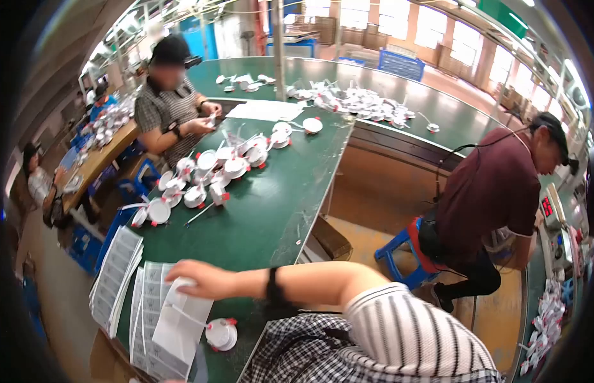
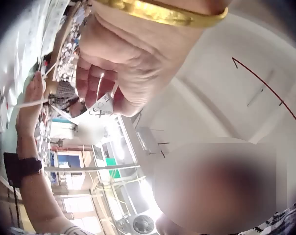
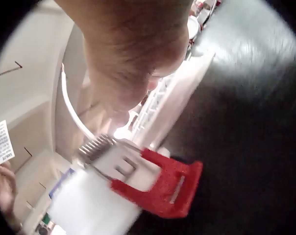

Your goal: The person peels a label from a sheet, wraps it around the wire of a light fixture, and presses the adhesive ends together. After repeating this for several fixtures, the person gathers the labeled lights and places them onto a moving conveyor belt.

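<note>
In the left wrist view, the left hand (image 2: 126, 63) pinches a small printed white label (image 2: 100, 108) between thumb and fingers. That label (image 3: 1, 144) also shows at the left edge of the right wrist view. The right hand (image 1: 204, 281) holds a small white piece (image 1: 184, 286) above the paper sheets, its fingers bent over it. A white cord runs from there towards a round white lamp (image 1: 222, 334) with red clips, lying at the table's near edge. Close up in the right wrist view are a red clip (image 3: 175, 188) and its metal spring, below the right hand (image 3: 133, 58).
Printed label sheets (image 1: 117, 274) lie at the table's left edge, with a cardboard box (image 1: 109, 360) below. Many white lamps (image 1: 236, 167) are heaped farther back. One person (image 1: 176, 108) stands across the green table (image 1: 271, 217); another (image 1: 488, 185) sits on the right.
</note>
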`<state>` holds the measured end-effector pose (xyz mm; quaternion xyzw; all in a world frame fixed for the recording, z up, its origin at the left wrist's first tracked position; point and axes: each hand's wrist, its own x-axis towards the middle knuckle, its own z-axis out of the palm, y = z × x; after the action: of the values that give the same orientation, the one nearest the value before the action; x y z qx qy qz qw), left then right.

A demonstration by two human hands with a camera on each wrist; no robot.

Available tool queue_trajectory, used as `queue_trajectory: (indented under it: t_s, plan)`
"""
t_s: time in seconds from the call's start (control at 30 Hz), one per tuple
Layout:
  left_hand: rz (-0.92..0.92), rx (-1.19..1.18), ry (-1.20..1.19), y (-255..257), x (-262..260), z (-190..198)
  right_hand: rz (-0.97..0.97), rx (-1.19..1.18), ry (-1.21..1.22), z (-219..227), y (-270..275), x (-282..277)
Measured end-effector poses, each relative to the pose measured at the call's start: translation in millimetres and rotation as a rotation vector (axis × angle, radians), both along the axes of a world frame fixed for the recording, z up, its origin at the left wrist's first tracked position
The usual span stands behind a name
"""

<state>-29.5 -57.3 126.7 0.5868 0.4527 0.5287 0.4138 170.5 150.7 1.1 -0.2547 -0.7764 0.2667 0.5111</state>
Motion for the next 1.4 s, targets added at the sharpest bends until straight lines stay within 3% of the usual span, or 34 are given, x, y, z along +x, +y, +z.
queue_trajectory:
  t_s: [0.07, 0.1, 0.13, 0.2, 0.3, 0.37, 0.43, 0.5, 0.57, 0.63, 0.7, 0.77, 0.83, 0.9, 0.97, 1.17, 1.23, 1.3, 1.37, 1.4]
  plan:
    - [-0.003, -0.046, 0.079, 3.9, -2.2, -13.2, 0.137, -0.397, 0.069, 29.7, -43.9, 36.6]
    - [0.087, -0.162, -0.123, 18.1, -9.0, -46.6, 0.3, -0.672, 0.188, 39.3, -68.9, 46.9]
    - [0.048, -0.247, -0.173, 15.8, 12.5, -33.9, 0.384, -0.807, 0.218, 47.9, -93.6, 55.7]
    - [-0.044, -0.361, -0.445, 18.7, 25.7, -34.3, 0.619, -0.934, 0.347, 25.5, -121.1, 63.9]
    - [-0.156, -0.395, -0.53, 21.9, 27.4, -48.9, 0.673, -1.082, 0.491, 24.4, -149.9, 63.3]
    - [-0.165, -0.415, -0.564, 18.7, 26.5, -51.9, 0.521, -0.991, 0.332, 30.9, -156.5, 63.7]
    - [-0.141, -0.399, -0.528, 15.0, 20.8, -59.6, 0.496, -1.021, 0.312, 30.4, -157.8, 59.4]
    - [-0.119, -0.376, -0.501, 11.2, 19.2, -62.2, 0.321, -0.992, 0.334, 30.9, -161.0, 52.2]
    - [0.012, -0.159, -0.168, 8.7, 19.9, -63.3, 0.278, -0.938, 0.32, 36.4, -158.2, 46.7]
    - [0.045, -0.126, -0.069, 10.6, 11.8, -67.6, 0.146, -0.751, 0.015, 40.0, -153.5, 50.4]
    - [-0.094, -0.08, 0.154, 18.3, 6.0, -67.6, 0.184, -0.761, -0.007, 49.7, -149.5, 52.6]
    - [-0.149, -0.1, 0.137, 29.3, 6.8, -60.9, 0.285, -0.582, -0.191, 55.6, -145.3, 56.9]
    - [-0.378, 0.019, 0.312, 39.4, 6.9, -56.5, 0.321, -0.578, -0.19, 55.2, -143.3, 58.0]
    - [-0.364, 0.065, 0.337, 41.6, 7.8, -56.6, 0.413, -0.519, -0.224, 53.4, -139.3, 60.9]
    - [-0.482, -0.131, 0.265, 43.6, 2.1, -61.2, 0.398, -0.538, -0.206, 50.9, -138.1, 60.8]
    - [-0.318, -0.247, 0.141, 43.9, 5.3, -66.7, 0.374, -0.568, -0.13, 44.9, -126.9, 53.9]
    - [-0.278, -0.274, 0.104, 47.6, 5.4, -59.6, 0.229, -0.698, -0.215, 51.1, -122.6, 50.2]
    - [-0.199, -0.306, 0.147, 53.1, 1.2, -52.9, 0.253, -0.652, -0.123, 39.2, -112.4, 42.9]
    - [-0.182, -0.289, 0.169, 57.3, -4.3, -53.5, 0.21, -0.887, 0.242, 34.0, -106.4, 33.6]
    - [-0.163, -0.281, 0.134, 59.7, -6.7, -53.0, 0.212, -0.893, 0.245, 26.9, -102.9, 28.1]
